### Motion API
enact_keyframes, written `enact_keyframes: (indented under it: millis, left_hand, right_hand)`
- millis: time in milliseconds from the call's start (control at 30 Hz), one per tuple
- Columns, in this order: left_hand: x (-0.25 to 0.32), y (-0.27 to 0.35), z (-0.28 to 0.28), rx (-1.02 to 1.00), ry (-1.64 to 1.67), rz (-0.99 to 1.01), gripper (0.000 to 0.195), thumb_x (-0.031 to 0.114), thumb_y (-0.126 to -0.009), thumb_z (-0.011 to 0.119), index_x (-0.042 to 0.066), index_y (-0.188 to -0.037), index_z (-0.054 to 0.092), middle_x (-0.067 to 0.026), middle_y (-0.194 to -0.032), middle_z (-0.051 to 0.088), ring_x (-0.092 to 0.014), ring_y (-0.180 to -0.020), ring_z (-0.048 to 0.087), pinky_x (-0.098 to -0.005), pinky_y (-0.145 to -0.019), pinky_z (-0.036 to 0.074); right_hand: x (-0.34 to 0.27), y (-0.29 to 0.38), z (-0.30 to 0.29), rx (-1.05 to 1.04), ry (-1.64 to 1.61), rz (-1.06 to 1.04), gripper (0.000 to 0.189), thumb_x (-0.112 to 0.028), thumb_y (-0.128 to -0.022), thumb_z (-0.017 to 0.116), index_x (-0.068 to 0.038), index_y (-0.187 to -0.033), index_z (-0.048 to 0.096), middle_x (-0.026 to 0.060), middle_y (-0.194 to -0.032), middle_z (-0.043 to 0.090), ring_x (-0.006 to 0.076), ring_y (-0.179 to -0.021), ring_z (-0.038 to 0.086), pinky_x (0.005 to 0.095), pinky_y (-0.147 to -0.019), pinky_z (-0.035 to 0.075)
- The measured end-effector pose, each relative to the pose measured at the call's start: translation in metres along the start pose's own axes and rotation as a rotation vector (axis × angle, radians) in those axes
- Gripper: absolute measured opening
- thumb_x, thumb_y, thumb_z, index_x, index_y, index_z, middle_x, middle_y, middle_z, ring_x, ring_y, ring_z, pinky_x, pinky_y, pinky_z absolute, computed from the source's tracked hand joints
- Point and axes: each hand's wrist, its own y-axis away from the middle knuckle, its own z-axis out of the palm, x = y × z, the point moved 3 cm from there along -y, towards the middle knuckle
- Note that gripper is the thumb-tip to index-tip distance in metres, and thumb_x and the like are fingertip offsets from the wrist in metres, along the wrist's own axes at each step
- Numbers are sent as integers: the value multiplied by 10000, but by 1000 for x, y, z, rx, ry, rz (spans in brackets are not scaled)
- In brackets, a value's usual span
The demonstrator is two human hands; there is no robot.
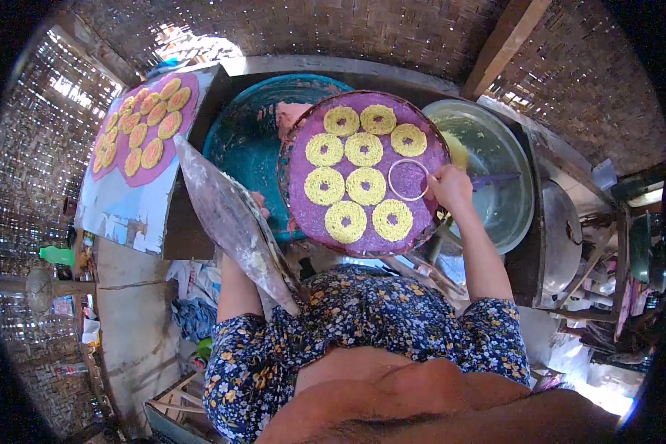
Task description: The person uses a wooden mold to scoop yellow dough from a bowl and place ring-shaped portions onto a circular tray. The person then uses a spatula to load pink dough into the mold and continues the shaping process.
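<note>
Between the fingertips of my right hand (452, 188) is a thin pale ring (408, 198), lying flat over the purple sheet (311, 222) on a round rimmed tray (441, 135). Several yellow dough rings (366, 186), each with a small hole in the middle, lie on the same sheet, to the left of, above and below the pale ring. A large, grey, dusty, pointed object (227, 216), seen at a slant, stands over my left forearm (238, 288). My left hand (260, 202) is mostly hidden behind it; only a bit of fingers shows at its upper edge, and its grip cannot be made out.
Under the tray's left side is a teal basin (244, 125) with a pink mass (293, 117). To the right stands a translucent basin (524, 183) with yellow matter. A pale blue board (150, 208) at left bears yellow-and-pink rounds on purple sheets. A metal wok (558, 238) leans at right.
</note>
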Motion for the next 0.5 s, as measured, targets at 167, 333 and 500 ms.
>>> enact_keyframes:
  millis: [167,333,500]
  left_hand:
    - [14,0,10,31,165,-125,176,156,-705,672,53,-806,572,-56,-731,558,-184,-697,540,-353,-719,449]
    - [17,-9,30,106,141,-92,263,219,-670,699,74,-842,562,-56,-702,558,-211,-641,547,-356,-681,447]
    - [86,-36,121,-115,-912,552,453,282,-629,713,45,-985,563,-107,-781,608,-269,-730,599,-354,-702,475]
  right_hand:
    - [-1,1,1,-23,-58,33,297,-362,-720,603,-82,-798,660,133,-880,615,302,-809,597,402,-726,467]
    - [-16,14,-42,357,-285,-217,381,-399,-718,642,-70,-910,632,126,-955,601,293,-871,579,385,-776,457]
    - [-111,41,-128,483,-459,-759,649,-493,-720,600,-52,-1182,482,177,-1095,533,323,-1020,505,396,-874,405]
